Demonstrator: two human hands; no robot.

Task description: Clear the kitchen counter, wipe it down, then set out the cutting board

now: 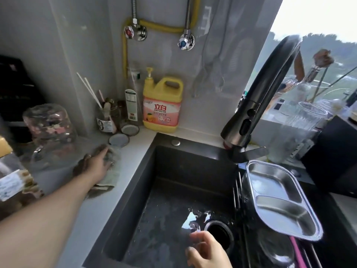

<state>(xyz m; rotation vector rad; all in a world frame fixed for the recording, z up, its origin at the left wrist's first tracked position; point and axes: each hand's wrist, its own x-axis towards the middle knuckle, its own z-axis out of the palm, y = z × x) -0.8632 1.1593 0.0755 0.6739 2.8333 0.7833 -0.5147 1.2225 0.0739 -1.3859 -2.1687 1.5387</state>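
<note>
My left hand (pixel 96 165) presses flat on a greyish-brown cloth (pixel 109 176) lying on the light grey counter (pixel 135 149), just left of the sink. The fingers are spread over the cloth, and motion blur hides whether they grip it. My right hand (pixel 206 250) hovers over the black sink (pixel 173 190) near the drain (pixel 220 232), fingers loosely curled with nothing in them. No cutting board is in view.
Clear glass jars (pixel 50 130) stand at the left. Small jars, two lids (pixel 118 140), a bottle and a yellow dish-soap jug (pixel 162 105) line the back corner. A dark faucet (pixel 257 105) arches over the sink. A steel divided tray (pixel 280 198) rests on the right-hand rack.
</note>
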